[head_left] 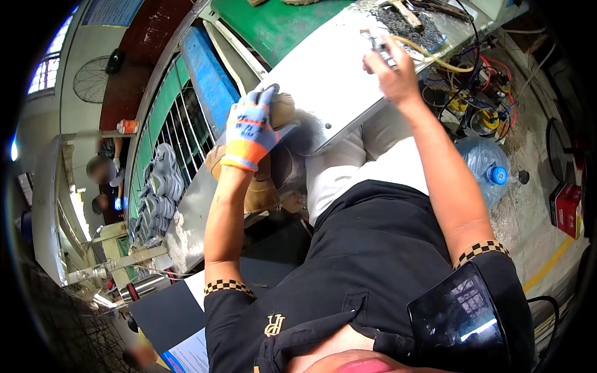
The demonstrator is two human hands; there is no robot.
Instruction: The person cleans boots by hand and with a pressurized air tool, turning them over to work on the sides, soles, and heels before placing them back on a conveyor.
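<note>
My left hand [249, 132], in a blue-grey and orange work glove, closes over a tan shoe [283, 109] at the rounded left end of a white worktable [326, 78]. The glove hides much of that shoe. Higher up on the right, my bare right hand [395, 73] is closed around a small silver air gun [380, 51], held over the tabletop. A yellow hose [435, 59] curves away close to it; the joint between them is not clear. Another tan shoe-like piece [261, 195] shows below my left forearm, partly hidden.
Grey shoes [158, 196] are stacked by a wire rack on the left. Beyond the table runs a green belt [280, 28]. A dark pad with scraps [410, 28] lies at the table's far end. Tangled hoses and a clear water jug [482, 168] stand right. Other people are at far left.
</note>
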